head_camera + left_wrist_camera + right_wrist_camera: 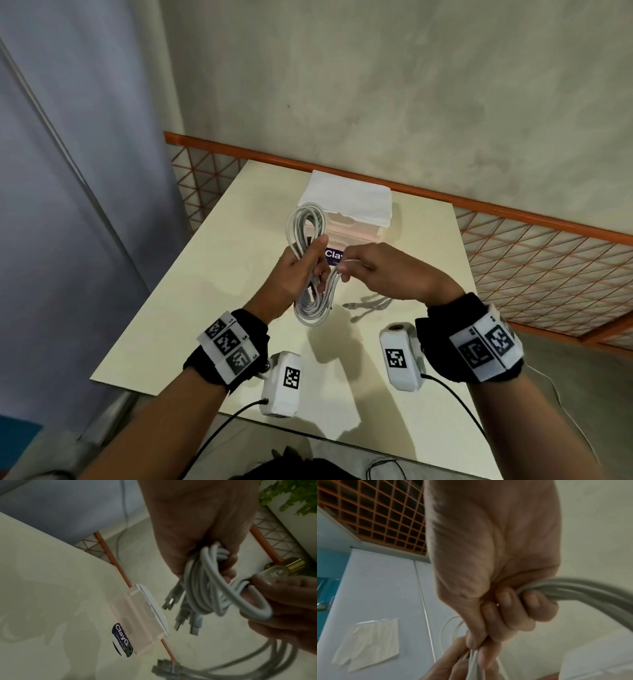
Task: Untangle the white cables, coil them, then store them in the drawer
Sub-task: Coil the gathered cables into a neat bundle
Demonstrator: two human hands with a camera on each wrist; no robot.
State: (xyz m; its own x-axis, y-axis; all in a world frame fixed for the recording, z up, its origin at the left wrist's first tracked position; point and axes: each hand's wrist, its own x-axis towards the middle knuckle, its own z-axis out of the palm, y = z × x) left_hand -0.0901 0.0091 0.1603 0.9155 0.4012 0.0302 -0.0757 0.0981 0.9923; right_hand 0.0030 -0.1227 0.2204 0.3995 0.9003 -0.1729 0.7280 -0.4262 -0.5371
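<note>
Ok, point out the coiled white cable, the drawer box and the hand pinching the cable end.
coiled white cable (305, 222), head view, upper loop above the thumb.
drawer box (356, 224), head view, translucent front.
right hand (383, 270), head view, back of the hand.

The left hand (197, 524) grips a bundle of white cables (202, 588) coiled into loops, their connector plugs (180, 623) dangling below. The right hand (288, 601) pinches one loop at the bundle's side. A translucent drawer box (137, 616) (with a "ClayGo" sticker) sits on the cream table (42, 588). More cable (240, 665) lies lower down.
</note>
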